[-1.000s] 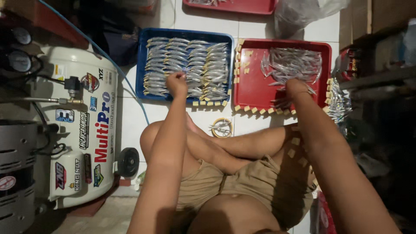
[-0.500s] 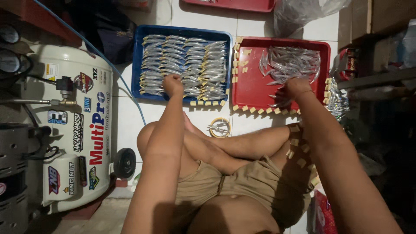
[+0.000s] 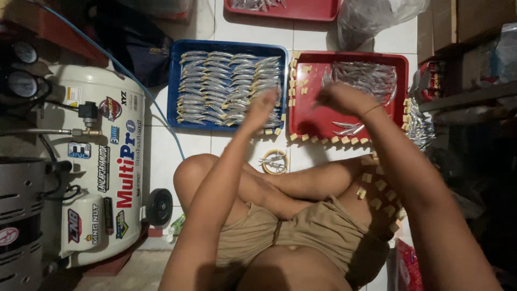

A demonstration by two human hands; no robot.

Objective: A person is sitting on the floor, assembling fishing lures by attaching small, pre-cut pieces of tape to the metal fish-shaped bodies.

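Small silvery fish (image 3: pixel 229 86) lie in neat rows in the blue tray (image 3: pixel 173 81) on the tiled floor, with a loose heap more in the red tray (image 3: pixel 309 116) beside it. Left hand (image 3: pixel 262 106) hovers blurred over the blue tray's near edge, right hand (image 3: pixel 338 98) over the red tray; whether either holds a fish I cannot tell.

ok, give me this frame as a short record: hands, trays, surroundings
left hand: raised over near right corner of blue tray, blurred; grip unclear
right hand: over red tray, blurred; grip unclear
blue tray: small silvery fish laid in rows
red tray: loose fish pile at far side, a few near the front edge
left of view: white air compressor
floor: white tiles, tape roll by knees
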